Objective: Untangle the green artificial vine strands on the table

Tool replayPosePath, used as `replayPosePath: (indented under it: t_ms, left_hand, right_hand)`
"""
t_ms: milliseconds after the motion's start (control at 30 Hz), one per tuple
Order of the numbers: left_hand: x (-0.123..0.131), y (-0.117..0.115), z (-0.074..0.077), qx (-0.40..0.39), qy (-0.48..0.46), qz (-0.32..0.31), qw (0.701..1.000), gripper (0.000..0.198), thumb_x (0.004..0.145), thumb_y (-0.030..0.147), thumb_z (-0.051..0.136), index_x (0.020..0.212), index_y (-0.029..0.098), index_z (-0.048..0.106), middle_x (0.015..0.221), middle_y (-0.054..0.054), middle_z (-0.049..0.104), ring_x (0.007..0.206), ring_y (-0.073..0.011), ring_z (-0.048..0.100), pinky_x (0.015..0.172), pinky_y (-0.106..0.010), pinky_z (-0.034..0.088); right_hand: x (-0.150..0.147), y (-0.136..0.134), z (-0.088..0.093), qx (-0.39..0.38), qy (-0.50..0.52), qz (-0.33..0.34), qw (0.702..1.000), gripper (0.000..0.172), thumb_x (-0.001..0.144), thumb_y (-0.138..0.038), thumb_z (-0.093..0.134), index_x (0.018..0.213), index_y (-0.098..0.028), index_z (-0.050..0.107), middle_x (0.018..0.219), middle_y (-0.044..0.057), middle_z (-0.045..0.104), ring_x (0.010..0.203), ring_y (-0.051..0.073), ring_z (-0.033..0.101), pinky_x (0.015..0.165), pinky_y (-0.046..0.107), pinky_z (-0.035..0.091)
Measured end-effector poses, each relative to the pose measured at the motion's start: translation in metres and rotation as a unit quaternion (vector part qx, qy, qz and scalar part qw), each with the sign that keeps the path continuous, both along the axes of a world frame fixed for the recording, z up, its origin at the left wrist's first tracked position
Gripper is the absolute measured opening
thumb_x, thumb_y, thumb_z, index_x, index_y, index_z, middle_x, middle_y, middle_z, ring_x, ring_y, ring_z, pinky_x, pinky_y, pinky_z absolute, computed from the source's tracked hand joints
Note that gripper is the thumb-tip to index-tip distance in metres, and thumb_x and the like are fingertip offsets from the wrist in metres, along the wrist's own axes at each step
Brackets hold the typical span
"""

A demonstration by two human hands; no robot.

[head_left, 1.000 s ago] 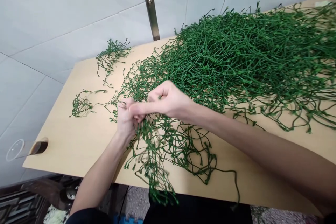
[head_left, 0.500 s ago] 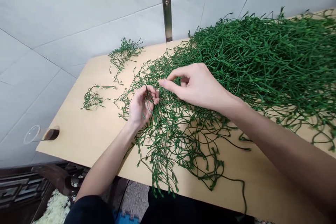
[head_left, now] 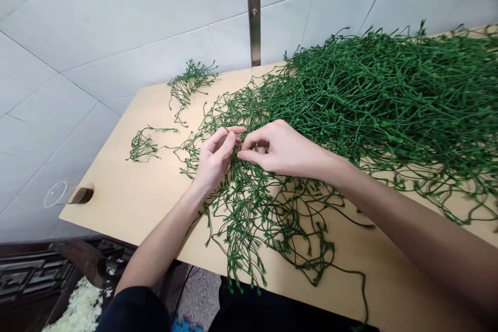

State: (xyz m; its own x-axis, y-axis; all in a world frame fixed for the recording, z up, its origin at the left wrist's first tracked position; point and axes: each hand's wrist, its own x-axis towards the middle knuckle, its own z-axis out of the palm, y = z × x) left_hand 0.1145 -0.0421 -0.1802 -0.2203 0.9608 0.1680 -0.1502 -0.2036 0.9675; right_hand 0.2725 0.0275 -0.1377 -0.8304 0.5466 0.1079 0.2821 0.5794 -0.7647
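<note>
Thin green artificial stems [head_left: 389, 93] with small budded tips lie in a large tangled heap across the right and middle of the tabletop. Over the heap's left part, my left hand [head_left: 218, 155] has its fingers curled round a green stem, a bit of which shows at the fingers. Close to its fingertips, my right hand [head_left: 272, 148] is bent in a pinch from the right; whatever is between its fingertips is too small to make out. Loose stems [head_left: 245, 238] spread below both hands and hang over the table's front edge.
Two small clumps of stems, one at the back [head_left: 190, 83] and one at the left [head_left: 142, 146], lie on the wooden table [head_left: 116, 187]. A clear cup with dark liquid [head_left: 82, 195] is at the left edge. White pieces [head_left: 80, 308] show below, near dark carved furniture. Tiled wall behind.
My right hand has come down beside my left fingertips. My left thumb and fingers have closed together more. The whole view has shifted slightly.
</note>
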Motion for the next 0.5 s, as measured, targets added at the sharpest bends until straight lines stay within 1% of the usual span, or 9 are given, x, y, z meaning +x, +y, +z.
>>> replayPosePath:
  t_ms: [67, 167, 267, 367, 433, 500]
  left_hand:
    - [-0.002, 0.001, 0.002, -0.005, -0.015, -0.004, 1.0, 0.019, 0.08, 0.038, 0.073, 0.088, 0.021, 0.075, 0.083, -0.002, 0.064, 0.076, -0.0105, 0.058, 0.069, -0.021, 0.048]
    - [-0.004, 0.002, 0.002, -0.013, -0.022, -0.016, 1.0, 0.017, 0.073, 0.031, 0.079, 0.085, 0.021, 0.073, 0.082, 0.0, 0.064, 0.069, -0.0087, 0.059, 0.067, -0.022, 0.049]
    - [-0.006, 0.002, 0.0, 0.006, -0.001, -0.019, 1.0, 0.019, 0.07, 0.028, 0.082, 0.082, 0.02, 0.069, 0.081, 0.002, 0.063, 0.062, -0.0068, 0.059, 0.064, -0.022, 0.049]
    - [-0.006, 0.002, -0.002, 0.019, 0.016, -0.031, 0.999, 0.018, 0.074, 0.027, 0.08, 0.082, 0.019, 0.066, 0.076, 0.002, 0.062, 0.06, -0.0066, 0.059, 0.062, -0.022, 0.049]
    - [-0.006, 0.001, -0.003, 0.018, 0.018, -0.038, 0.999, 0.017, 0.076, 0.028, 0.078, 0.084, 0.02, 0.066, 0.07, 0.003, 0.06, 0.059, -0.007, 0.057, 0.059, -0.022, 0.047]
    - [-0.006, 0.001, -0.003, 0.02, 0.02, -0.034, 0.999, 0.017, 0.076, 0.029, 0.078, 0.084, 0.02, 0.065, 0.066, 0.003, 0.058, 0.057, -0.007, 0.054, 0.056, -0.021, 0.045]
  right_hand:
    - [0.004, 0.005, 0.004, -0.016, -0.003, -0.019, 1.0, 0.022, 0.085, -0.029, 0.062, 0.071, -0.014, 0.071, 0.047, -0.004, 0.046, 0.042, 0.006, 0.031, 0.048, 0.026, 0.027]
    - [0.011, 0.011, 0.009, -0.021, 0.001, -0.031, 0.999, 0.022, 0.084, -0.033, 0.062, 0.074, -0.015, 0.071, 0.048, -0.003, 0.049, 0.04, 0.006, 0.034, 0.046, 0.026, 0.028]
    - [0.014, 0.016, 0.012, -0.004, 0.028, -0.019, 0.999, 0.019, 0.079, -0.033, 0.067, 0.073, -0.015, 0.072, 0.053, -0.001, 0.056, 0.046, 0.009, 0.045, 0.05, 0.027, 0.037]
    - [0.016, 0.018, 0.014, 0.008, 0.047, -0.018, 0.999, 0.018, 0.073, -0.033, 0.072, 0.071, -0.015, 0.072, 0.061, 0.001, 0.062, 0.056, 0.012, 0.052, 0.057, 0.029, 0.041]
    - [0.018, 0.019, 0.016, 0.009, 0.044, -0.013, 0.999, 0.021, 0.074, -0.036, 0.072, 0.073, -0.015, 0.073, 0.063, 0.001, 0.062, 0.056, 0.011, 0.051, 0.055, 0.028, 0.04]
    - [0.02, 0.019, 0.018, 0.016, 0.036, 0.004, 0.999, 0.025, 0.081, -0.038, 0.067, 0.071, -0.015, 0.072, 0.064, 0.002, 0.063, 0.055, 0.01, 0.047, 0.053, 0.028, 0.036]
